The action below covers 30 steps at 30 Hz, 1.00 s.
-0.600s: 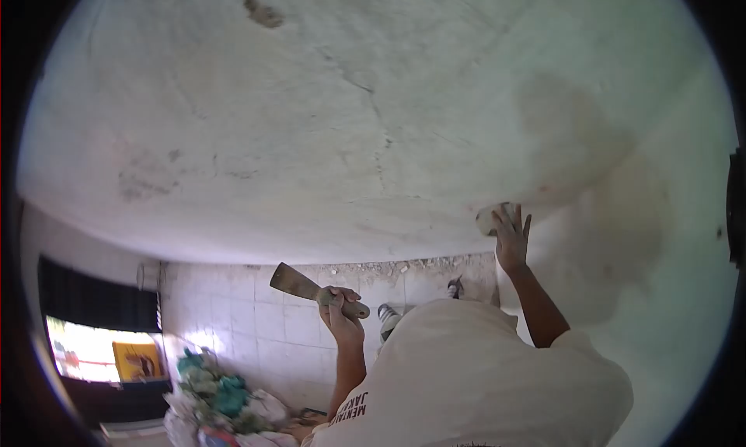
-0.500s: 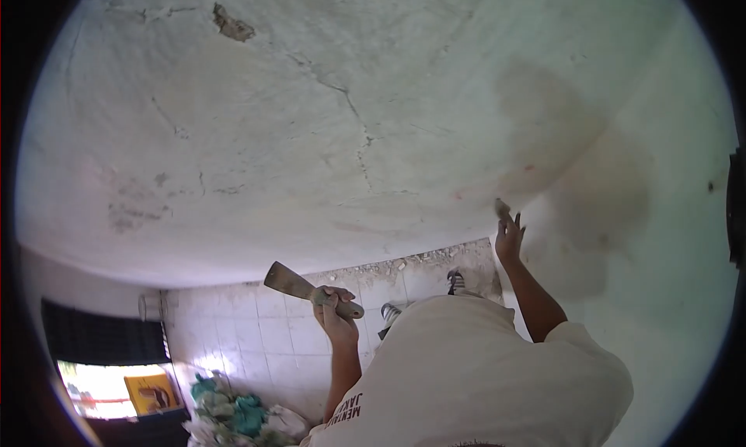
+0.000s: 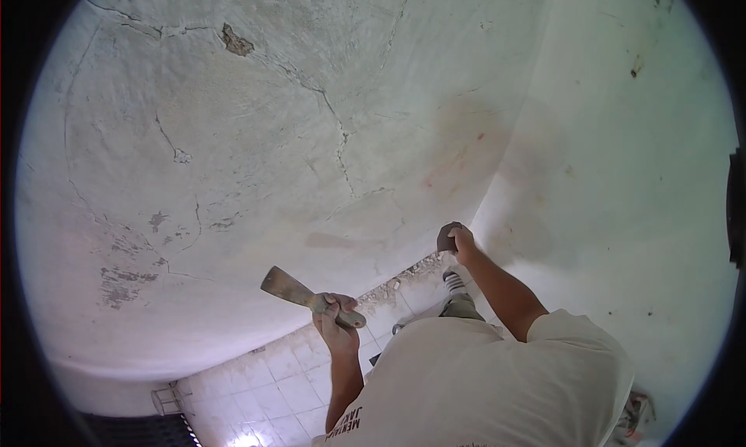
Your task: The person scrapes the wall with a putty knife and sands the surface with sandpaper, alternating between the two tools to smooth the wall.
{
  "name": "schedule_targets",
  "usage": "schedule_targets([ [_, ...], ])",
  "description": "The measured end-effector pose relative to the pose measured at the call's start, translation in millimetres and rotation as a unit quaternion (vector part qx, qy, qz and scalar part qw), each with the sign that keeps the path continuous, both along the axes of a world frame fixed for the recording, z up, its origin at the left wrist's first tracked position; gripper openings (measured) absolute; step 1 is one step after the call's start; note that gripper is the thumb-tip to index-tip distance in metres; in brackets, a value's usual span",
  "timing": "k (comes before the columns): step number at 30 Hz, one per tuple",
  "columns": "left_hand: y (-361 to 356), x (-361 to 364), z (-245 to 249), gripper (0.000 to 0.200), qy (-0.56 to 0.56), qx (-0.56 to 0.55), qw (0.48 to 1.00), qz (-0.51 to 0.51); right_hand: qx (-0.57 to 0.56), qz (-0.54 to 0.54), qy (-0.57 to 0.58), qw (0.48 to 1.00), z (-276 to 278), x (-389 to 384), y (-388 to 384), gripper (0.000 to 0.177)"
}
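Pale green-white plaster wall (image 3: 233, 175) fills the view above & left of the left hand's (image 3: 336, 323) grip. It has long branching cracks, a brown chipped hole (image 3: 235, 41) far up-left and grey flaked patches (image 3: 116, 284) left. Faint reddish stain (image 3: 466, 144) above the right hand's (image 3: 460, 241) grip. Adjoining pale wall (image 3: 622, 175) w/ dark specks to its right. White square floor tiles (image 3: 272, 377) below the left grip, w/ plaster rubble (image 3: 388, 288) btwn the two grips along the wall base. Daylight is soft & even.

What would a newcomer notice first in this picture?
The cracked, flaking wall fills most of the view. Below the middle, the left hand grips a scraper. The right hand holds a dark pad against the wall near its corner.
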<state>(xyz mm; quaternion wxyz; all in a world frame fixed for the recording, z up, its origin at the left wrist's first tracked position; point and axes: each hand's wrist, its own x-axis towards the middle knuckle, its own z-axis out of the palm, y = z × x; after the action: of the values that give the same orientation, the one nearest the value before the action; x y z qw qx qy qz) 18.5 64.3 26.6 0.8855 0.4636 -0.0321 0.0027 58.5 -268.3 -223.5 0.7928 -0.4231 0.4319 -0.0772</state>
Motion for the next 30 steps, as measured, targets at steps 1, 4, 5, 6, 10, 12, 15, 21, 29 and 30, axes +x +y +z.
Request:
schedule_targets([
  [1, 5.9, -4.8, -0.5, 0.012, 0.003, 0.012, 1.000, -0.014, 0.013, -0.002, 0.001, 1.000, 0.1, -6.4, -2.4, 0.038],
  [4, 33.1, -16.5, -6.5, 0.014, -0.012, 0.075, 0.997, -0.028, 0.068, -0.023, -0.027, 0.997, 3.8, -25.5, -14.7, 0.035],
  [5, 42.5, -18.8, -7.0, 0.014, -0.024, 0.098, 0.994, -0.034, 0.078, -0.033, -0.030, 0.996, 6.9, -30.0, -20.3, 0.034],
  [6, 51.4, -21.3, -7.2, 0.015, -0.023, 0.102, 0.994, -0.036, 0.088, -0.042, -0.033, 0.995, 17.0, -35.2, -24.8, 0.033],
  [10, 65.7, -23.4, -0.8, 0.015, -0.034, 0.093, 0.994, -0.035, 0.064, -0.106, -0.106, 0.987, 41.9, -33.8, -35.9, 0.016],
  [12, 61.7, -20.3, 1.2, 0.014, -0.045, 0.075, 0.996, -0.029, 0.027, -0.143, -0.123, 0.982, 57.0, -26.2, -41.0, 0.016],
  [15, 51.6, -14.6, 6.5, 0.014, -0.056, 0.065, 0.996, -0.035, -0.082, -0.109, -0.125, 0.983, 74.8, -15.0, -48.6, 0.018],
  [21, 27.3, 3.9, 11.2, 0.015, -0.071, 0.097, 0.992, -0.040, -0.255, -0.178, -0.108, 0.944, 103.8, 11.3, -46.8, 0.019],
  [29, -16.1, 67.7, 42.9, 0.015, -0.153, 0.164, 0.974, 0.024, -0.125, -0.059, -0.107, 0.985, 125.2, 5.6, -87.5, 0.008],
  [30, -23.7, 77.0, 51.4, 0.015, -0.171, 0.165, 0.971, 0.026, -0.117, -0.043, -0.113, 0.986, 131.8, 3.5, -95.1, 0.009],
])
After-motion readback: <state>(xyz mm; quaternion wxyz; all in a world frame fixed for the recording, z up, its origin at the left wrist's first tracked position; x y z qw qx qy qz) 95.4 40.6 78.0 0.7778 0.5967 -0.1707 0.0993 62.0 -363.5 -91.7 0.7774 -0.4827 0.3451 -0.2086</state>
